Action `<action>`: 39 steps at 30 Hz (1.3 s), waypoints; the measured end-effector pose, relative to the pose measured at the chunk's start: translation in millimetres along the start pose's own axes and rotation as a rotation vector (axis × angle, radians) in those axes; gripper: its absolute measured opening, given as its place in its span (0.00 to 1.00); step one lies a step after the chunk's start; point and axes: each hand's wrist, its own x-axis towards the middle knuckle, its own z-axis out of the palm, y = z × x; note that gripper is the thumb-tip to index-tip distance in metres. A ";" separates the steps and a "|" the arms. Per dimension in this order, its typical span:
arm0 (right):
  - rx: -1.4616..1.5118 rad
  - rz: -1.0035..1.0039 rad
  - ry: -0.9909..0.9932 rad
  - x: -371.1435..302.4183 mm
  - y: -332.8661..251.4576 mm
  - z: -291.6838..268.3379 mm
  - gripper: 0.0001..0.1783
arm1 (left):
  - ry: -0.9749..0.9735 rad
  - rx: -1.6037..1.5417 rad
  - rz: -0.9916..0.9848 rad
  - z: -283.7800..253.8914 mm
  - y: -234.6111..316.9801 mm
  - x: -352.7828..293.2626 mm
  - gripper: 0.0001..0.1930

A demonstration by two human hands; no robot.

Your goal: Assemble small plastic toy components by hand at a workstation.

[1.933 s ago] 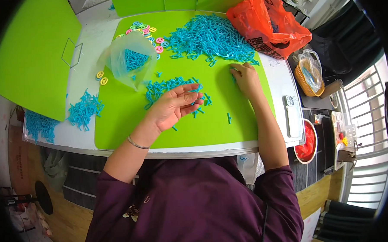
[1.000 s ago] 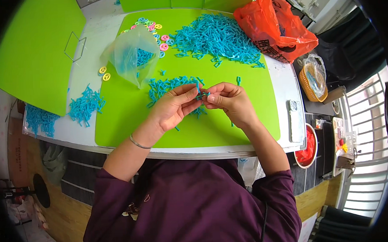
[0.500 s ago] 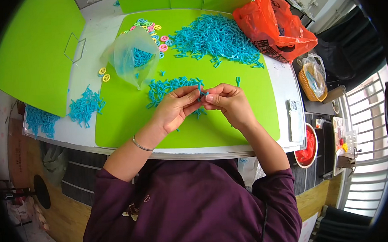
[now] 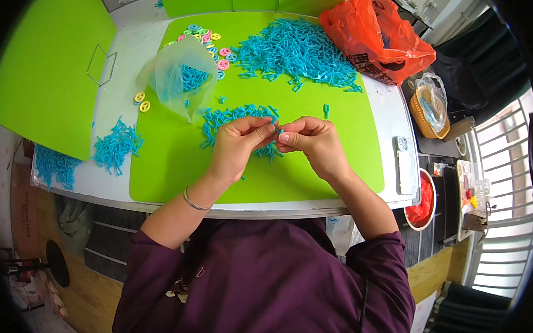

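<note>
Over the lime-green mat [image 4: 177,164], the right hand [image 4: 314,145], which had been out near the big blue heap [image 4: 294,49] two seconds earlier, had joined the left hand [image 4: 237,145], both pinching one small blue piece [image 4: 276,130] above the nearer scatter [image 4: 231,117].

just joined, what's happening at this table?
A person in a purple top has both hands together over a green mat. The left hand and right hand pinch a small blue plastic piece between their fingertips, above a small heap of the same blue pieces. A bigger blue pile lies farther back, next to an orange bag. A clear bag with some pieces and a few coloured rings sit at the back left.
</note>
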 end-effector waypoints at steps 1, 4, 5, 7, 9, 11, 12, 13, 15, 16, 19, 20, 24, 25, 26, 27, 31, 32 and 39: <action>0.000 0.001 0.002 -1.1 0.4 0.2 0.04 | 0.011 0.210 0.155 0.6 -1.9 -0.1 0.07; -0.038 -0.015 -0.010 -1.5 0.9 2.2 0.04 | 0.047 0.451 0.383 -1.4 -5.8 -3.5 0.07; 0.054 0.042 -0.014 -0.7 1.0 0.7 0.04 | 0.042 0.451 0.382 -0.5 -5.8 -2.9 0.07; 0.145 0.097 -0.015 -0.7 4.5 -0.7 0.04 | 0.045 0.330 0.250 1.5 -4.8 -2.1 0.07; 0.125 0.012 0.003 0.1 12.3 1.1 0.04 | 0.071 0.145 0.139 8.5 -2.1 -2.2 0.07; 0.132 0.003 0.004 0.5 14.2 2.5 0.03 | 0.097 -0.042 0.026 10.1 -2.7 -3.0 0.07; 0.138 -0.005 0.004 0.6 14.7 2.9 0.03 | 0.092 0.052 0.120 8.6 -4.8 -3.3 0.07; 0.138 -0.005 0.005 0.4 12.8 1.5 0.03 | 0.087 0.146 0.213 7.7 -6.2 -3.8 0.07; 0.356 0.160 -0.041 0.3 7.2 -1.7 0.03 | 0.084 0.200 0.260 7.2 -7.5 -5.7 0.07; 0.356 0.161 -0.043 -0.9 7.3 -0.1 0.03 | 0.079 0.254 0.306 7.1 -8.0 -6.5 0.07; -0.044 -0.099 0.021 -4.3 8.8 4.6 0.03 | 0.098 0.227 0.285 9.2 -7.0 -7.3 0.07; 0.026 -0.080 0.021 -4.6 9.9 5.4 0.04 | 0.095 0.227 0.283 9.6 -7.4 -8.2 0.07; 0.325 0.079 -0.027 -3.1 9.7 4.6 0.06 | 0.106 0.333 0.371 6.4 -10.2 -9.6 0.07; 0.324 0.077 -0.030 -3.0 9.6 5.2 0.06 | 0.103 0.366 0.385 5.2 -10.7 -9.2 0.09; 0.231 0.012 0.001 -4.2 10.7 5.5 0.06 | 0.103 0.367 0.385 7.9 -6.8 -9.6 0.09; 0.137 -0.054 0.032 -4.9 11.6 5.7 0.07 | 0.076 0.273 0.308 12.9 0.8 -10.1 0.10; 0.148 -0.069 0.014 2.5 13.8 1.8 0.08 | -0.008 0.155 0.225 18.8 2.8 -4.7 0.15; 0.148 -0.070 0.012 3.0 16.5 2.0 0.08 | -0.007 0.156 0.227 16.1 2.8 -2.9 0.15; 0.111 -0.028 -0.130 1.6 12.3 0.5 0.12 | -0.045 0.205 0.075 5.6 9.1 1.0 0.12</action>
